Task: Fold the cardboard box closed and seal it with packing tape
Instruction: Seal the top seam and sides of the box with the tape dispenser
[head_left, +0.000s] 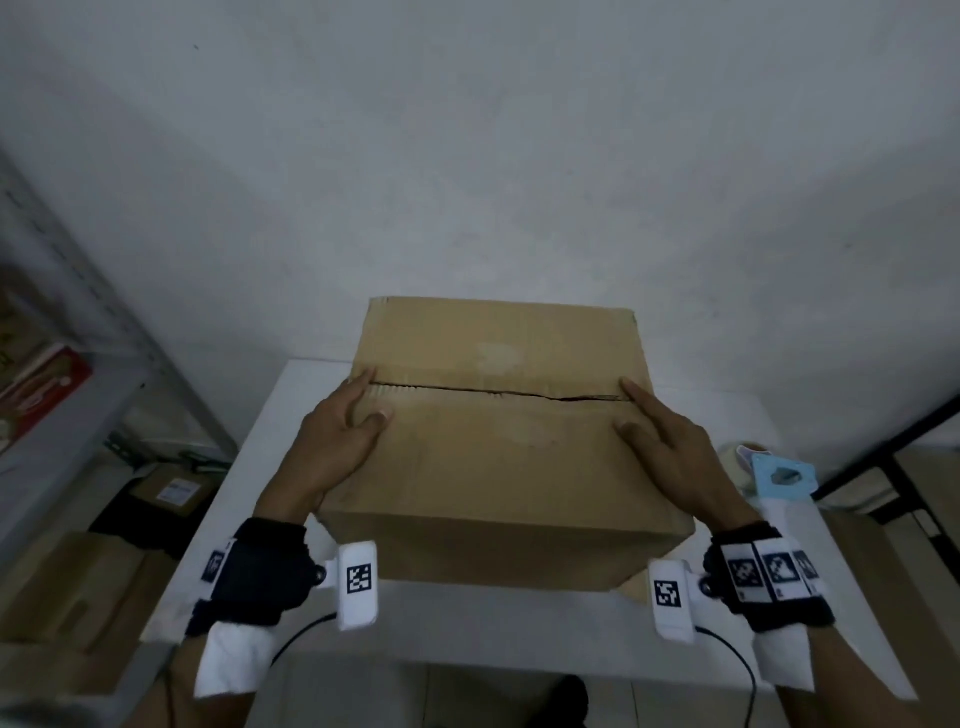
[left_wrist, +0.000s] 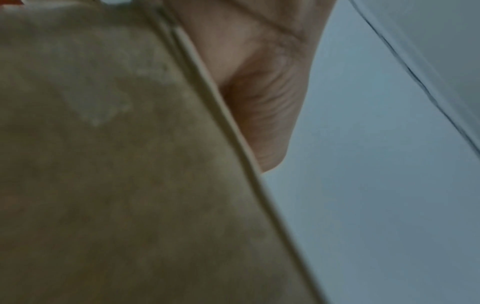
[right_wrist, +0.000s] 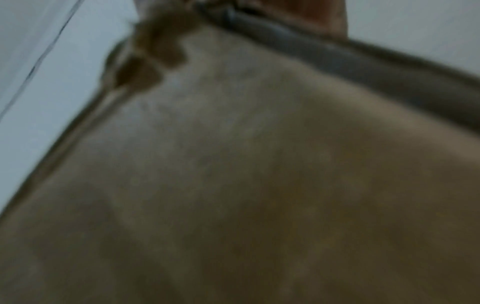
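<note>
i see left hand (head_left: 340, 434) and right hand (head_left: 670, 441) flat, fingers straight, pressing cardboard box (head_left: 498, 467) flaps; seam untaped.

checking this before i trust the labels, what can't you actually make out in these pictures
- Inside of the cardboard box: hidden in the head view by its own closed flaps.
- Tape roll: head view, mostly hidden behind the right hand and a blue card.
- Left hand fingers: left wrist view shows only the palm edge; the box side blocks the rest.
- Right wrist view: blurred cardboard fills it, fingers cut off at the top edge.
- Shelf items: blurred, cut off by the left edge.
</note>
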